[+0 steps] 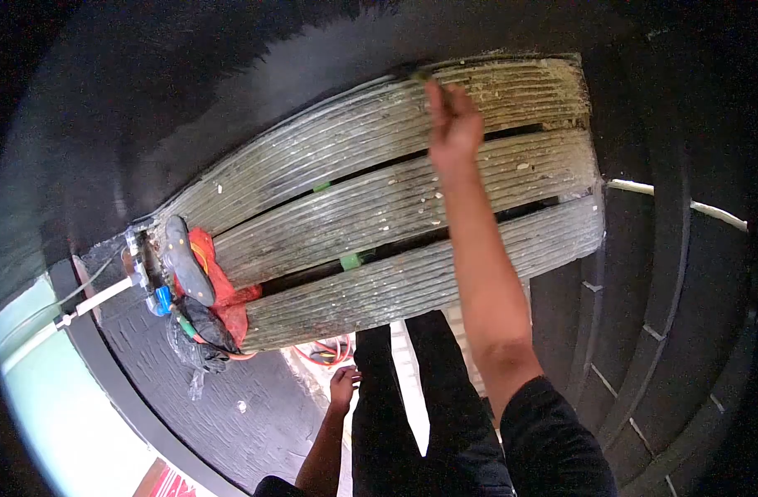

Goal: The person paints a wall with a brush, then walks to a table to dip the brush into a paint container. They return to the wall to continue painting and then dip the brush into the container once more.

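Pipe [105, 298]; shoe [188, 263] and red cloth [220, 277] lie at the left end of the ribbed bench [312, 228]; left hand [344, 387], loosely curled, hangs near the trousers [374, 414], grip unclear; right hand [457, 132] grasps a small blurred tool [421, 76] at the bench's far edge, beside the dark wall [230, 91].

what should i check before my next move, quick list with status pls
1. Right hand near the far edge of the slats: ok, fingertips are by that edge.
2. What the right hand grips: cannot tell, its fingertips are blurred.
3. Left hand clear of the slats: ok, low beside a trouser leg.
4. Red cloth away from the right hand: ok, at the other end.
5. Slats clean: not ok, pale specks show.
6. Wall evenly shaded: not ok, patchy.
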Demonstrator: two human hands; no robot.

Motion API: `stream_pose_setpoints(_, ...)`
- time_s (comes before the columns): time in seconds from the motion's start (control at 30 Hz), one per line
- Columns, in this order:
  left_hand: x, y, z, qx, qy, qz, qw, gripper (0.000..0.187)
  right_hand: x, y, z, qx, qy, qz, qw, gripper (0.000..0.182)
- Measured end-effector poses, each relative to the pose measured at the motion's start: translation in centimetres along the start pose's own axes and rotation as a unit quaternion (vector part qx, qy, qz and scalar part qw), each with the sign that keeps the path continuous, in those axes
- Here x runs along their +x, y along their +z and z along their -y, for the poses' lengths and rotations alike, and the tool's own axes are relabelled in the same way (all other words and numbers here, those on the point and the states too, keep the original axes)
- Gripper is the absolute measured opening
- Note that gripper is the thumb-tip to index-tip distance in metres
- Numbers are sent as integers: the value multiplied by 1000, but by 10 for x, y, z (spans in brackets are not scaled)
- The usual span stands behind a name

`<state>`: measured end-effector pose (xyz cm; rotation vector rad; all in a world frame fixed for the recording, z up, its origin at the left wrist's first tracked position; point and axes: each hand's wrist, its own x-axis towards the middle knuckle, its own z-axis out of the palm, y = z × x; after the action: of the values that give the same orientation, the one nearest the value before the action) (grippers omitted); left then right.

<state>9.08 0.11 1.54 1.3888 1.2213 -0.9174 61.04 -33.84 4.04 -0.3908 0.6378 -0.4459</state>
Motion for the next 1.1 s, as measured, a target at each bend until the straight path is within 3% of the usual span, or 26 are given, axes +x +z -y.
stream_pose_setpoints(0.2, 1, 11, 1, -9, 16, 5, 1000, 35, 46, -11, 59, 19, -109, -1, 994, 21)
stream_pose_setpoints(0.27, -2, 18, -3, -38, 0, -10, 999, 21, 36, -6, 41, 63, -116, -8, 991, 22)
stream_pose_setpoints(0.3, 2, 16, 4, -64, 17, 10, 998, 20, 17, 6, 34, 68, -74, -56, 993, 21)
stream_pose_setpoints(0.37, -1, 23, -4, -52, 16, 8, 998, 19, -6, 24, 11, 77, -84, -95, 989, 22)
stream_pose_setpoints(0.47, -5, 29, -14, -46, 19, 15, 999, 19, -26, 25, -21, 106, -34, -115, 987, 21)
stream_pose_setpoints(0.53, 0, 34, -20, 1, 0, 30, 1000, 30, -45, 27, -29, 49, 70, -88, 992, 21)
stream_pose_setpoints(0.67, 2, 39, -20, -23, 32, 44, 998, 31, -31, 16, -10, 3, 83, -41, 996, 20)
stream_pose_setpoints(0.73, -2, 46, -27, -1, 36, 36, 999, 31, 13, -6, 17, 21, -12, 21, 999, 18)
stream_pose_setpoints(0.8, -1, 49, -30, 19, 41, 29, 999, 30, 43, -15, 55, 13, -93, 24, 995, 18)
stream_pose_setpoints(0.87, 3, 48, -28, 20, 31, 31, 999, 31, 60, -10, 87, 98, -112, -57, 987, 17)
stream_pose_setpoints(1.0, 1, 49, -32, 16, 26, 34, 999, 31, 59, -11, 86, 112, -109, -38, 987, 16)
stream_pose_setpoints(1.1, 0, 50, -37, 44, 20, 21, 999, 32, 24, -7, 46, 40, -61, -1, 997, 16)
